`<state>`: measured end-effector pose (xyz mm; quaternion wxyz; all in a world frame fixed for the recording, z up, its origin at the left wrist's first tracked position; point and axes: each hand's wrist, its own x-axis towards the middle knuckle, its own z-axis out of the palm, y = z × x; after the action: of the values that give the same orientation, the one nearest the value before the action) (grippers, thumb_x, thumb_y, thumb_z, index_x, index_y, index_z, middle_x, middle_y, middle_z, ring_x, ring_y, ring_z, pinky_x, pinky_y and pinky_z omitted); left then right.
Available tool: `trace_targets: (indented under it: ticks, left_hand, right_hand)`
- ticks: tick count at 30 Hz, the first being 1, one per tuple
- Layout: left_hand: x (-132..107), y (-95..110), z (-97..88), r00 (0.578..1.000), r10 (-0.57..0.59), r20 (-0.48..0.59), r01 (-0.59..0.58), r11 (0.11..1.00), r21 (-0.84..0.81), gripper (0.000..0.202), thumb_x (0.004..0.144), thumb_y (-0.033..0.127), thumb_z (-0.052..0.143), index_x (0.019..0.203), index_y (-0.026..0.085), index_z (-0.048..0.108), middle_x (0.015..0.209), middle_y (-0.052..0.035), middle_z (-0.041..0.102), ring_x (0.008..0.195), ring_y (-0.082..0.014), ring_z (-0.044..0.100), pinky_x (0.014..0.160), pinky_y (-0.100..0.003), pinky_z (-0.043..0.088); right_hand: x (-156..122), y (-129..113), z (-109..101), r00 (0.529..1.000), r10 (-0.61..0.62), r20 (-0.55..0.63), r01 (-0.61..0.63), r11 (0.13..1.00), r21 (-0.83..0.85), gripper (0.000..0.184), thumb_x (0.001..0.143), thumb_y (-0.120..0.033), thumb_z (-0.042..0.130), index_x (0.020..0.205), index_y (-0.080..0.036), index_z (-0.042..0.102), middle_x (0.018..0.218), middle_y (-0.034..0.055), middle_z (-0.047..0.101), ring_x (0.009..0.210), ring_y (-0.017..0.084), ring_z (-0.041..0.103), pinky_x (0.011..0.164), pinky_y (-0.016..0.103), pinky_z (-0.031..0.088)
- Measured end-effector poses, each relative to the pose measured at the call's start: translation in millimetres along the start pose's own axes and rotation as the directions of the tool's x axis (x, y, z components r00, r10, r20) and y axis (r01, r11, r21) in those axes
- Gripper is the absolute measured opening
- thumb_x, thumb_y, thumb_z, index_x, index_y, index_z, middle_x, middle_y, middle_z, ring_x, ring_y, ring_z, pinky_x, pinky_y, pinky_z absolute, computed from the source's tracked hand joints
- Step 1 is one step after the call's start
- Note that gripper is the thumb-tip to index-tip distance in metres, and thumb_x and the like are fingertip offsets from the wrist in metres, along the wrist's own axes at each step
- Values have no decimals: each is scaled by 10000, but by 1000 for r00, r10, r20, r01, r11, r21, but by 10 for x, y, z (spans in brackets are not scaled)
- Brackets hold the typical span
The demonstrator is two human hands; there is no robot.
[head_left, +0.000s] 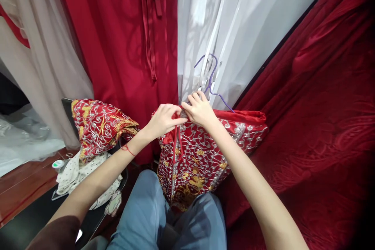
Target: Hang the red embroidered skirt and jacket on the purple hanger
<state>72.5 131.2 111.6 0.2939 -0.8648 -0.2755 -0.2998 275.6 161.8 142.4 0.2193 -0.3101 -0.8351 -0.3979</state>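
Observation:
A red embroidered skirt [202, 156] with silver and gold stitching hangs in front of my knees. Its red satin waistband [243, 116] runs along the top, over a purple wire hanger [211, 82] whose hook sticks up above. My left hand [166, 119] pinches the waistband's left part, thumb and forefinger pressed together beside the other hand. Curled over the same edge, just below the hanger's neck, is my right hand [197, 107]. Thin red tie strings [175, 144] dangle below my fingers. What exactly lies between the fingertips is partly hidden.
On a dark chair to the left lie another red embroidered garment [102, 125] and a dotted white cloth [84, 175]. A small round white-lidded container [58, 165] is beside them. Red drapes [117, 39] hang behind, dark red fabric [316, 125] at right, white panels [249, 27] between.

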Motion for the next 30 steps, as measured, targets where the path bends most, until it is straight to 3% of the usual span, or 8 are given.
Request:
trace_targets:
  ticks: [4,13,18,21,23,26,28,30]
  left_hand:
    - [135,-5,-58,952,230,204,-249,966,71,188,952,183,534,941,224,716,918,-68,625,920,-199,541,859,-346,394]
    - [178,-25,15,961,174,217,-209,967,148,129,923,167,537,926,140,663,1015,-132,615,987,-253,546,834,-358,400]
    - [244,77,-513,945,223,240,-207,974,-92,115,854,294,647,903,194,678,932,-75,629,888,-220,553,794,-341,410]
    - [443,93,-855,938,93,335,-5,967,-253,59,811,257,672,780,207,680,739,-20,625,742,-179,579,700,-318,405]
    - [648,-33,-902,899,3,438,217,866,-451,85,813,260,664,758,196,676,611,12,586,623,-144,569,647,-297,409]
    - [904,-363,-627,859,-256,443,511,487,-708,166,879,309,596,919,158,652,668,-12,641,630,-136,613,680,-297,475]
    - [915,-524,-334,776,-502,381,551,246,-797,216,905,290,560,1064,146,583,807,-52,694,733,-150,665,758,-321,518]
    - [753,-546,-100,700,-630,336,568,205,-797,282,890,260,578,1137,136,527,877,-78,708,835,-173,686,824,-349,532]
  right_hand:
    - [-2,-17,-15,1000,10,-4,-10,1000,13,287,970,-214,395,1022,-163,673,954,116,583,957,245,436,1021,464,305]
    - [-7,-13,-18,1000,3,14,-4,1000,10,285,970,-216,394,1001,-152,671,980,129,586,991,252,434,1038,467,292]
    - [3,2,35,1000,-4,5,4,1000,15,243,945,-218,439,995,-157,669,1002,131,585,997,259,438,1031,479,299]
    - [11,8,59,1000,-4,2,4,1000,6,228,935,-229,460,975,-156,673,999,133,587,993,264,439,1018,484,306]
    - [11,10,54,1000,-1,2,1,1000,6,231,932,-227,464,969,-148,677,992,137,590,992,265,440,1018,489,303]
    - [3,-1,11,1000,-9,17,9,1000,4,242,932,-206,455,984,-139,683,990,135,593,987,259,447,1019,484,300]
    - [-3,-15,-24,1000,-9,29,10,1000,-11,240,933,-204,459,992,-143,684,989,132,592,983,255,450,1017,478,300]
    - [-6,-29,-49,1000,-6,28,7,999,-32,226,930,-210,475,988,-147,684,987,131,592,985,256,451,1023,472,296]
